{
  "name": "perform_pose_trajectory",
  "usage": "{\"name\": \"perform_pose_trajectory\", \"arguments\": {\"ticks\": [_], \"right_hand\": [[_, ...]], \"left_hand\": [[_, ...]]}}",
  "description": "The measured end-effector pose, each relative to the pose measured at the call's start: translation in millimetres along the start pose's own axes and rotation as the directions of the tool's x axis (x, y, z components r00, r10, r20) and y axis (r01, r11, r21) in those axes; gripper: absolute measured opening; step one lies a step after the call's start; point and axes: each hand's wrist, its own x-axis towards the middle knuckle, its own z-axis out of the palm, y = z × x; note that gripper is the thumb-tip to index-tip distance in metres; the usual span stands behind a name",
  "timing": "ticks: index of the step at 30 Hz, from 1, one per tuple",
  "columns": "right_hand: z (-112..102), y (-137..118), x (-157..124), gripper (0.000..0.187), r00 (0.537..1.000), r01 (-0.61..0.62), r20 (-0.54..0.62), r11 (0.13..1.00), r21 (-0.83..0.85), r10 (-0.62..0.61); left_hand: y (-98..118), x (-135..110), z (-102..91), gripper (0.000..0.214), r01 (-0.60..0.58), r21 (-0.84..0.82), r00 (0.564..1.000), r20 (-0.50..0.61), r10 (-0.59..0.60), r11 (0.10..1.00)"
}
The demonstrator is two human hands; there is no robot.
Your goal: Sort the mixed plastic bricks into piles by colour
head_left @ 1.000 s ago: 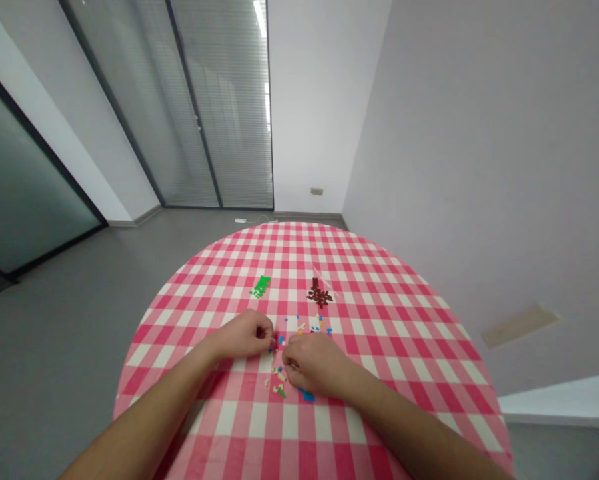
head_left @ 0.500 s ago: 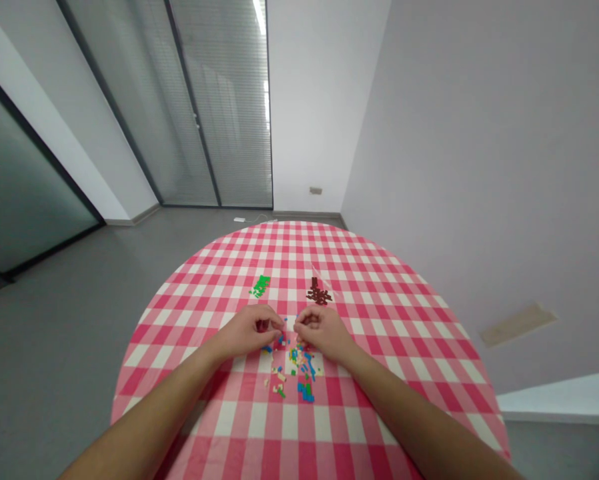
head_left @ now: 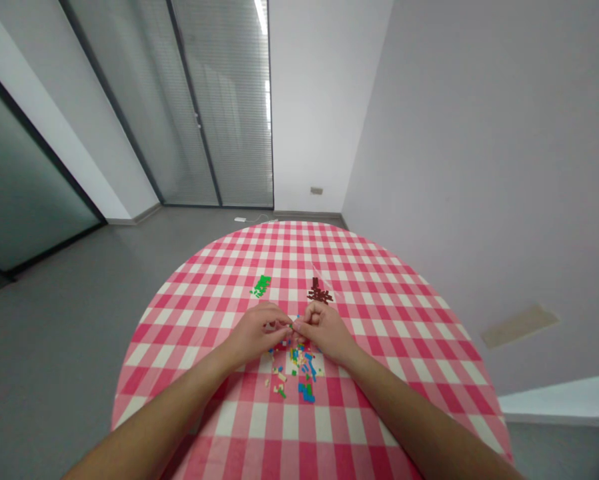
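Over a loose pile of small toy bricks [head_left: 295,353], the fingertips of both my hands meet. My left hand [head_left: 259,333] has its thumb and fingers drawn together at the tips. In a pinch, my right hand [head_left: 324,330] touches them from the other side. A tiny green speck [head_left: 290,327] shows where the fingertips meet; what either hand holds is too small and covered to make out. Blue, yellow, cream and red bricks lie partly hidden under the hands. Nearer to me sits a blue and green brick cluster [head_left: 306,392].
Beyond my hands lie a group of green bricks [head_left: 262,285] on the left and a heap of dark brown bricks [head_left: 319,293] on the right. A red and white checked cloth [head_left: 259,433] covers the round table. A wall [head_left: 479,167] rises to the right.
My left hand has moved right, and its fingertips now meet those of my right hand. The gap between the hands has closed. The bricks on the cloth look much the same.
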Motion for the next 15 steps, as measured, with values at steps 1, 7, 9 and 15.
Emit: {"name": "perform_pose_trajectory", "arguments": {"ticks": [1,7,9,15], "right_hand": [[0.5,-0.6,-0.1,0.036,1.0,0.003,-0.004,1.0,-0.008,-0.003],[1.8,-2.6,0.5,0.031,0.999,-0.03,-0.043,0.999,-0.025,0.029],[0.2,-2.6,1.4,0.028,0.996,-0.029,-0.088,0.998,-0.064,0.023],[-5.7,-5.9,2.4,0.021,0.989,0.002,-0.145,0.983,-0.186,-0.03]], "left_hand": [[-0.1,0.3,0.1,0.013,0.002,0.007,1.0,-0.001,-0.002,1.0],[-2.9,2.7,-5.4,0.012,0.051,0.036,0.999,-0.01,-0.051,0.998],[-9.9,3.6,-13.6,0.014,0.098,0.058,0.994,-0.058,-0.095,0.993],[-43.7,4.9,-45.1,0.017,0.389,0.203,0.913,-0.219,-0.345,0.899]]}}
